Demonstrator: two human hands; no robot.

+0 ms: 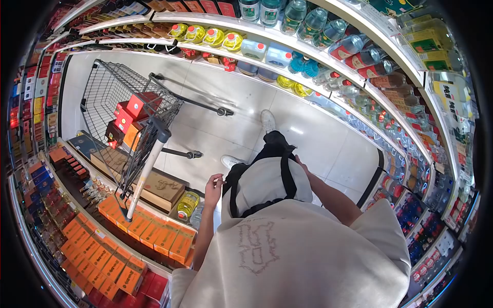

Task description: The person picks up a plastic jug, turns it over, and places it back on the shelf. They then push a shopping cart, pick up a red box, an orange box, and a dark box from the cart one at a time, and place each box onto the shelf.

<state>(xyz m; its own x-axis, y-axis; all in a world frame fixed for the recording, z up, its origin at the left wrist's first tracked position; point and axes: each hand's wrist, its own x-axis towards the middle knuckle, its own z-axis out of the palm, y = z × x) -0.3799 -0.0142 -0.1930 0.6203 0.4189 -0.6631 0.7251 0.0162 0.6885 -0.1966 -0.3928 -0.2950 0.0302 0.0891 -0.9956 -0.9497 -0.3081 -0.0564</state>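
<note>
My left hand (213, 190) is raised beside my waist, its fingers loosely bent and nothing visible in them. To its left is the pale handle (146, 177) of a wire shopping cart (115, 82), with a gap between hand and handle. Red boxes (137, 107) and an orange box (132, 135) sit in the cart. My right hand (303, 167) hangs at my other side, close against the light bag (267, 179) with black straps at my front. Most of its fingers are hidden behind the bag.
Shelves of bottles (314, 24) curve along the front and right, with yellow oil jugs (213, 37) among them. At the left stand orange boxes (179, 244), a brown carton (160, 190) and an oil bottle (188, 204). My white shoes (268, 121) are on the tiled floor (328, 138).
</note>
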